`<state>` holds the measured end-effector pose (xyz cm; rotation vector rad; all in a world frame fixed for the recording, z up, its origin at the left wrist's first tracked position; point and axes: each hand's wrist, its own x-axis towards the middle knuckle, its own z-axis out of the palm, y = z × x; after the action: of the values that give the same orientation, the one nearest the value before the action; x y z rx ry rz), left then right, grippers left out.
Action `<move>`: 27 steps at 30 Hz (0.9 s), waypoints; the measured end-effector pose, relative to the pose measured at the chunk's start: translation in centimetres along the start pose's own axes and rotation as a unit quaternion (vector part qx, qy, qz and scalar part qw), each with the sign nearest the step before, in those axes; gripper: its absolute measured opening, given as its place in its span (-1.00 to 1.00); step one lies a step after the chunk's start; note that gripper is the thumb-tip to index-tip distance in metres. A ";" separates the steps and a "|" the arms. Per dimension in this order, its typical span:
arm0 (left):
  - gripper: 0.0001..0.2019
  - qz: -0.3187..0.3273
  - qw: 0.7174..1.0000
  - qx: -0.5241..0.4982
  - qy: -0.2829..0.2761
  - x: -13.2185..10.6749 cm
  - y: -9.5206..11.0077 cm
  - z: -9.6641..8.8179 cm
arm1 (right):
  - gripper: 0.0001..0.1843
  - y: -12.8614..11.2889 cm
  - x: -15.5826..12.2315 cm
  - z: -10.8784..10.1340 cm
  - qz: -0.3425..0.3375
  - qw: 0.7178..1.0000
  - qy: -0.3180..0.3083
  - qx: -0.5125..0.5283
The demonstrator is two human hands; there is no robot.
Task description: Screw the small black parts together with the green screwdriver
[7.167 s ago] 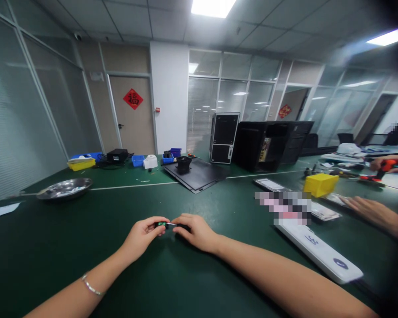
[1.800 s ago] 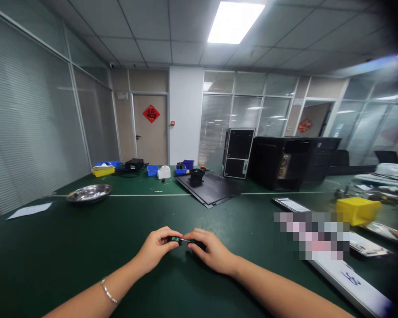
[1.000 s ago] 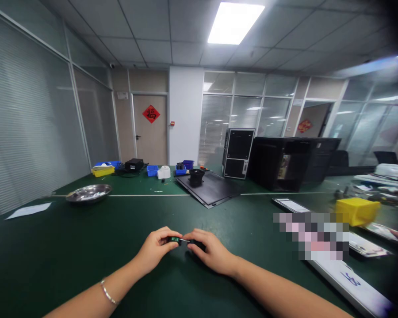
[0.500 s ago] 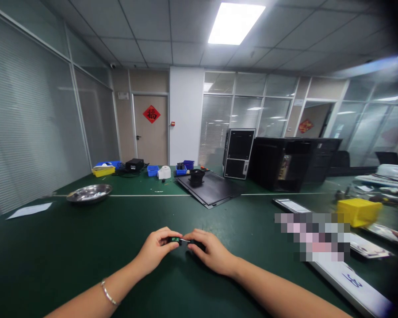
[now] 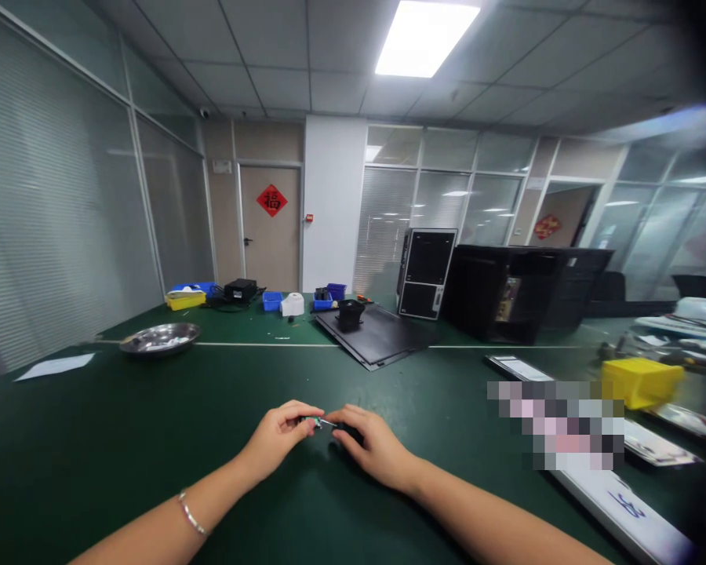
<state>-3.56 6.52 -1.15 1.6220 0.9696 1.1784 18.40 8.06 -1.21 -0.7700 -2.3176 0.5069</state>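
- Left hand [image 5: 276,441], near centre: grip pressed together, fingertips and thumb pinching a small green component [image 5: 311,423], low over the surface [image 5: 153,479] of dark green matting.
- Right hand [image 5: 377,447], just beside it: grip curled closed over a dark part [image 5: 350,432], seemingly low against the surface.
- Between the two hands: a thin metal pin [image 5: 328,423], bridging the green component and the dark part.
- Main risk: a bent or snapped pin from any twist or sideways pull between the hands.
- Second risk: a slip from the fingertips through so small a hold, with a dropped piece easily lost against the dark matting.
- Hard to make out: the join at the dark part, hidden by the right fingers; also the pin's exact kind, wire or lead, too small to tell.
- Also unclear: the green component's detail, mostly covered by the left fingertips.
- On the left wrist: a thin silver bracelet [image 5: 191,514].
- Far left: a steel dish [image 5: 160,340] and a sheet of paper [image 5: 56,366].
- Near right: a long white board [image 5: 624,510], partly cut off; above it, a pixelated patch [image 5: 556,424] hiding whatever lies beneath, and a yellow bin [image 5: 642,383].
- Far end: a black panel [image 5: 376,333] and black computer cases [image 5: 506,294].
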 end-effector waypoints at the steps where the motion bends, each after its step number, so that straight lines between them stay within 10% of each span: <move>1: -0.70 -0.017 1.000 -0.011 0.000 0.0 0.1 0.0 | -0.75 0.1 0.0 0.0 0.001 1.000 0.001 -0.001; 27: -0.71 -0.100 0.991 -0.084 -0.017 0.2 -0.3 -0.5 | -0.84 -0.2 -0.3 0.0 -0.039 0.998 0.024 -0.048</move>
<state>-4.04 6.87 -1.27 1.3747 0.9599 1.0623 18.48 7.67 -1.26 -0.7253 -2.3305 0.3407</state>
